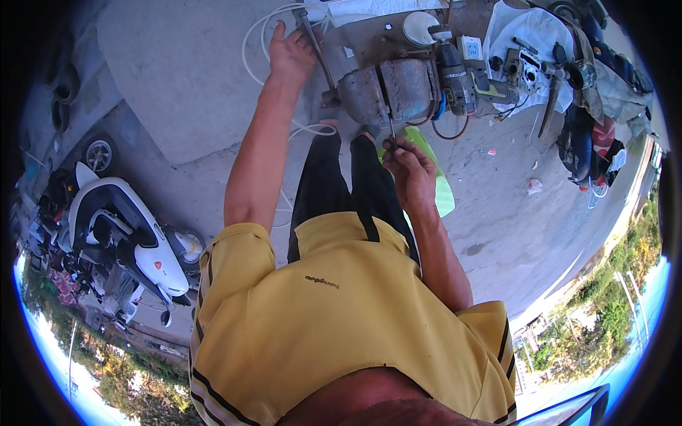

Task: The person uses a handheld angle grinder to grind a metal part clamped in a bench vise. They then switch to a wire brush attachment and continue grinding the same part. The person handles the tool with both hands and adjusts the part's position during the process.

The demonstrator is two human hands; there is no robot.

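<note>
My left hand [290, 55] is palm up with fingers apart and slightly curled, beside an upright metal bar [320, 57] at the left of a worn steel vise [359, 92]. My right hand [408, 167] grips a thin dark tool [392, 129], whose shaft reaches up to the gap between the vise's jaws. Right of the vise lie a dark cordless power tool [455, 78] and a white cloth [515, 25] with metal engine parts [529, 67] on it. A pale green board [444, 192] is partly hidden behind my right forearm.
A white scooter [142, 248] stands at the left, with a wheel [99, 155] and tyres [65, 85] near it. A white cord [249, 53] loops by my left hand. Another dark scooter [579, 142] stands at the right. A white round container [419, 28] sits behind the vise.
</note>
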